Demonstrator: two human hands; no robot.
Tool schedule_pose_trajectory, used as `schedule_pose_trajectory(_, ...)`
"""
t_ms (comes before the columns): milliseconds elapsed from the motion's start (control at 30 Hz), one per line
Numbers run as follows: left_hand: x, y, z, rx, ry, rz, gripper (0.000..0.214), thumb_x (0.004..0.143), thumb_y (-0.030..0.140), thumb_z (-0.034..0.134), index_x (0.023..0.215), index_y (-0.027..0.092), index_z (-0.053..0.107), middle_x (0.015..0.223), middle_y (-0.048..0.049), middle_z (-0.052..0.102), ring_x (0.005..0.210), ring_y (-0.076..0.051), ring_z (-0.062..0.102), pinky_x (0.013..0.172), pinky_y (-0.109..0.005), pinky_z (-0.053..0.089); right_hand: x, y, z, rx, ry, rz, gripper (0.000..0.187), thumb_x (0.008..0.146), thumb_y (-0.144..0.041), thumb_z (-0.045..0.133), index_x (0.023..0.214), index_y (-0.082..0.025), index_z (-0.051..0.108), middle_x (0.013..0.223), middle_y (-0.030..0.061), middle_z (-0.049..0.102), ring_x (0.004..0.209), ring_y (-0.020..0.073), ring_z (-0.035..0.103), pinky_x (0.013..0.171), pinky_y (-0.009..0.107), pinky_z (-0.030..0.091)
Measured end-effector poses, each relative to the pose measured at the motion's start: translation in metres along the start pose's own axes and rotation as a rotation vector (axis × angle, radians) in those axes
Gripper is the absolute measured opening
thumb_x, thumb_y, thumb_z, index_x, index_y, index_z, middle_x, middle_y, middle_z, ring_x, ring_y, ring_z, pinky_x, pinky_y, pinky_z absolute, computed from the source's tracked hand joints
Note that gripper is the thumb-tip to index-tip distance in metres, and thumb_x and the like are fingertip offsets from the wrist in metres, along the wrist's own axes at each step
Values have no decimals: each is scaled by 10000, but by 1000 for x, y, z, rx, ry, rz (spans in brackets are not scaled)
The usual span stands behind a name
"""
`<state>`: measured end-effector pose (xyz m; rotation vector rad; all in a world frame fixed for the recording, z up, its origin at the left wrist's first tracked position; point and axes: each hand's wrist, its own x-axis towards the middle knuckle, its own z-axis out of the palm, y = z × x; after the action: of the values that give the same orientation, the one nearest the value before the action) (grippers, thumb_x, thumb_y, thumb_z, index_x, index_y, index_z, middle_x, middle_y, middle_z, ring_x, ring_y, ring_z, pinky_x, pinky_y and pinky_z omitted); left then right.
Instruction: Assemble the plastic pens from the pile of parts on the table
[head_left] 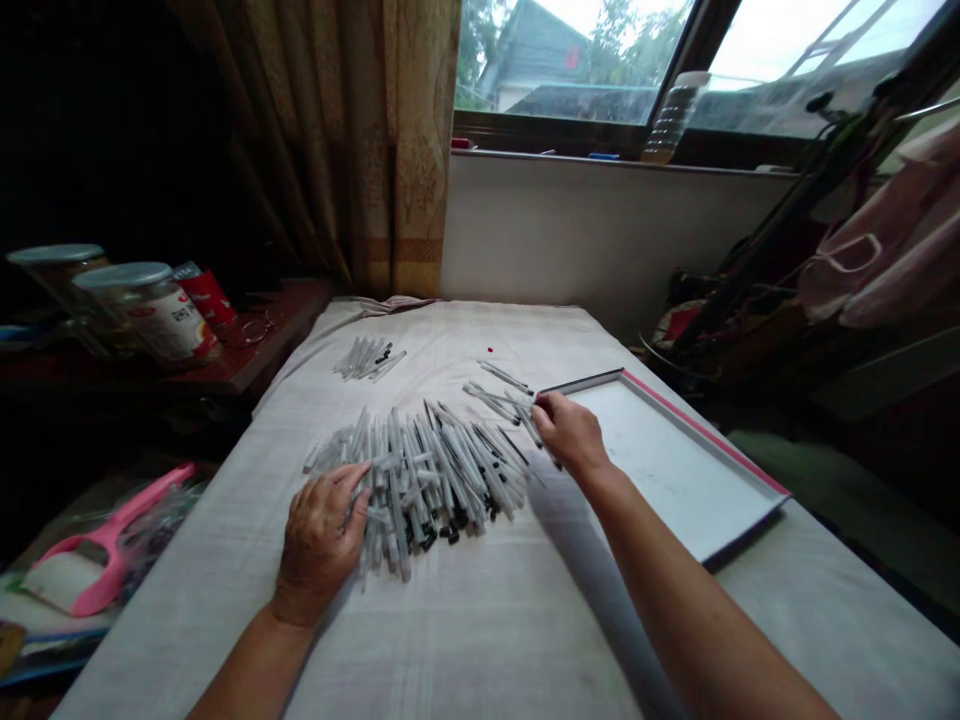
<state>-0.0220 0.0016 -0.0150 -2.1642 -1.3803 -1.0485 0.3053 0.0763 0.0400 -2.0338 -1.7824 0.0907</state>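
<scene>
A big heap of clear pen barrels with black tips (431,475) lies in the middle of a table covered with a white cloth (480,620). My left hand (322,535) rests on the heap's left side, fingers spread over the pens. My right hand (570,432) sits at the heap's right edge, fingers closed on a pen (529,428) beside the corner of a shallow white tray (675,470) with a red rim. A few loose pens (499,395) lie just beyond that hand. A small separate bunch of pens (367,358) lies farther back.
A tiny red cap (490,350) sits on the cloth. Jars and a red can (150,305) stand on a dark side table at left. A pink tool (105,545) lies low left. Curtain, window sill with a bottle (673,118) and clutter fill the back and right.
</scene>
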Motion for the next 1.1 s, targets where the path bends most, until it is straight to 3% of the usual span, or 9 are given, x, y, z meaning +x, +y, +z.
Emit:
schedule_pose_trajectory(67, 4, 10, -3, -4, 12, 29, 373, 945, 222, 522, 1317, 236, 526, 1159, -102, 649, 1066, -249, 624, 905, -388, 483, -28, -6, 3, 530, 39, -57, 242, 898, -350, 539, 908, -177, 708, 803, 84, 762, 717, 204, 708, 647, 294, 532)
schedule_pose_trajectory(133, 7, 21, -5, 0, 27, 52, 411, 940, 250, 551, 1346, 233, 497, 1268, -131, 600, 1182, -274, 579, 971, -416, 458, -56, -16, 11, 920, -23, -60, 292, 854, -446, 590, 848, -173, 695, 709, 60, 731, 601, 175, 662, 563, 279, 533)
schedule_pose_trajectory(267, 8, 34, -5, -49, -30, 131, 323, 958, 285, 525, 1274, 220, 536, 1130, -96, 682, 1069, -240, 628, 983, -408, 442, -88, -39, 25, 1234, -208, 37, 348, 769, -524, 691, 742, -179, 664, 620, 26, 693, 492, 131, 591, 481, 247, 493)
schedule_pose_trajectory(367, 5, 35, -4, -74, -54, 164, 168, 972, 252, 490, 1112, 219, 577, 900, -32, 713, 849, -191, 653, 894, -360, 467, -92, -44, 29, 1245, -233, 75, 404, 753, -569, 695, 673, -177, 636, 565, 14, 659, 460, 117, 555, 459, 232, 458)
schedule_pose_trajectory(533, 3, 37, -2, -84, -63, 181, 128, 982, 237, 463, 1046, 211, 571, 853, -32, 697, 802, -182, 642, 825, -334, 484, -90, -33, 30, 1094, -206, 30, 401, 804, -526, 635, 598, -181, 619, 498, -4, 600, 436, 104, 492, 445, 224, 395)
schedule_pose_trajectory(667, 2, 40, 1, -95, -77, 213, 145, 990, 253, 446, 1014, 211, 582, 818, -29, 695, 762, -182, 629, 802, -338, 489, -91, -27, 29, 1128, -219, 13, 349, 793, -464, 653, 587, -186, 610, 503, -10, 591, 468, 111, 511, 482, 232, 423)
schedule_pose_trajectory(967, 0, 36, -2, -104, -79, 248, 173, 1006, 243, 415, 989, 180, 576, 800, -33, 693, 753, -178, 631, 793, -329, 488, -85, -17, 35, 1298, -227, -132, 242, 756, -420, 741, 884, -214, 751, 923, 56, 735, 839, 179, 665, 733, 288, 535)
schedule_pose_trajectory(1033, 0, 36, -2, -113, -74, 250, 175, 1007, 245, 414, 988, 178, 574, 793, -32, 685, 747, -179, 626, 783, -326, 485, -85, -16, 36, 1281, -241, -66, 296, 774, -460, 723, 928, -207, 732, 858, 44, 731, 745, 160, 653, 675, 274, 528)
schedule_pose_trajectory(1100, 0, 36, -2, -131, -70, 250, 174, 1005, 247, 417, 989, 179, 577, 789, -31, 680, 743, -182, 621, 781, -329, 483, -85, -15, 37, 1224, -262, -15, 316, 791, -501, 694, 814, -186, 703, 711, 22, 693, 606, 132, 596, 579, 252, 488)
